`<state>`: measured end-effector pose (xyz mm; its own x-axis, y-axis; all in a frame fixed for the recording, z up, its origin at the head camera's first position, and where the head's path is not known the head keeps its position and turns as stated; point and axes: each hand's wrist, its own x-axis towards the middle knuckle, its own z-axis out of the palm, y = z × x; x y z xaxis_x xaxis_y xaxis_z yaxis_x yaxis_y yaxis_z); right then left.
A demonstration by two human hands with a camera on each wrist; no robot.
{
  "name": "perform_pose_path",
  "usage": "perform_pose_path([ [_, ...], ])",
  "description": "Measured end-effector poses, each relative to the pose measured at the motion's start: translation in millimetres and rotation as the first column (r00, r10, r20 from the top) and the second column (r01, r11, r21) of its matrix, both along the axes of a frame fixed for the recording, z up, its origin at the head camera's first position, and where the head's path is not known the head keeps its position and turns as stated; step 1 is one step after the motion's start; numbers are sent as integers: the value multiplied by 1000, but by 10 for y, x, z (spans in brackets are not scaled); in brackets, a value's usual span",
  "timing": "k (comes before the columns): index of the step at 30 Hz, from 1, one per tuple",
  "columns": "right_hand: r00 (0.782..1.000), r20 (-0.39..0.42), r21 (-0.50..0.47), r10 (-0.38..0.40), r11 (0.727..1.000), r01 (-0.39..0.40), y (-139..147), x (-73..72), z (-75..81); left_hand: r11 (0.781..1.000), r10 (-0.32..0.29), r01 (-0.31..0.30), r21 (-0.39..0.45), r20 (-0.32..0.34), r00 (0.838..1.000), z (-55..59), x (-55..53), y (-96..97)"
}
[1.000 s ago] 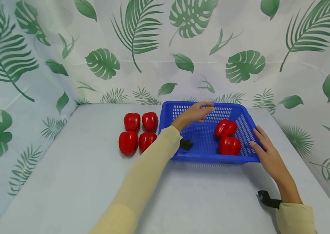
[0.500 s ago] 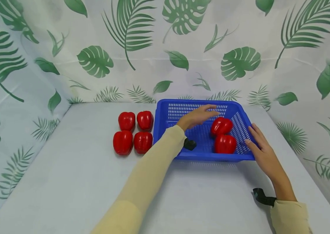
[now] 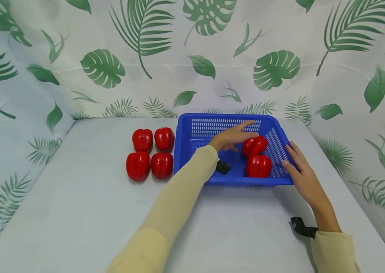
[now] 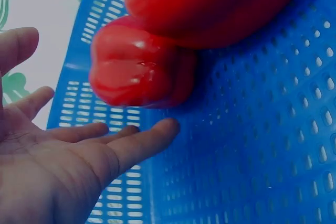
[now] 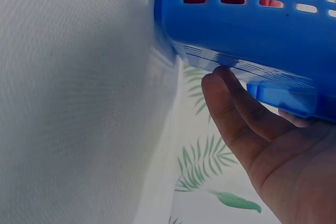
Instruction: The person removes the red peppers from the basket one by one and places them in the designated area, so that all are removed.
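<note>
Inside the blue basket (image 3: 233, 181), toward its right side, two red peppers (image 3: 259, 167) lie just beyond the left hand (image 3: 230, 137), nearer and empty, fingers spread; the right hand (image 3: 304, 178), fingers extended, touches that side from outside.

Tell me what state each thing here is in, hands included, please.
Blue basket: upright, open-topped, partly filled.
Two red peppers in the basket: uncut, one behind the other.
Four red peppers on the table: uncut, grouped in two rows.
Left hand: fingers spread, holding nothing, over the basket.
Right hand: fingers extended, at the basket's right rim.
</note>
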<state>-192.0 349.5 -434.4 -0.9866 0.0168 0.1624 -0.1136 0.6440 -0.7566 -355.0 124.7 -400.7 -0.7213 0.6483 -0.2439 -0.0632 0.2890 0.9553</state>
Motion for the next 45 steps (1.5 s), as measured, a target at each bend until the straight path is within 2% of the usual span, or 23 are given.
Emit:
perform_pose_path([
  [10, 1000, -19, 4, 1, 1000, -1, 13, -8, 7, 999, -31, 33, -41, 48, 998, -52, -20, 60],
  [18, 1000, -18, -9, 2, 1000, -2, 9, 15, -21, 994, -42, 44, -102, 24, 999, -100, 14, 93],
  [25, 1000, -30, -8, 3, 1000, -3, 11, 6, -24, 997, -13, 11, -82, -20, 1000, -94, 33, 85],
  [32, 1000, -17, -8, -2, 1000, 2, 0, 2, -12, 997, -23, 17, -77, -80, 997, -96, 31, 70],
  [37, 1000, -16, -11, 3, 1000, -4, 3, 2, -2, 999, 3, -9, -53, -119, 993, -81, 44, 70],
  [45, 1000, -14, -13, 4, 1000, -4, 6, 4, 1, 998, 55, -54, 10, -98, 994, -25, 57, 31],
])
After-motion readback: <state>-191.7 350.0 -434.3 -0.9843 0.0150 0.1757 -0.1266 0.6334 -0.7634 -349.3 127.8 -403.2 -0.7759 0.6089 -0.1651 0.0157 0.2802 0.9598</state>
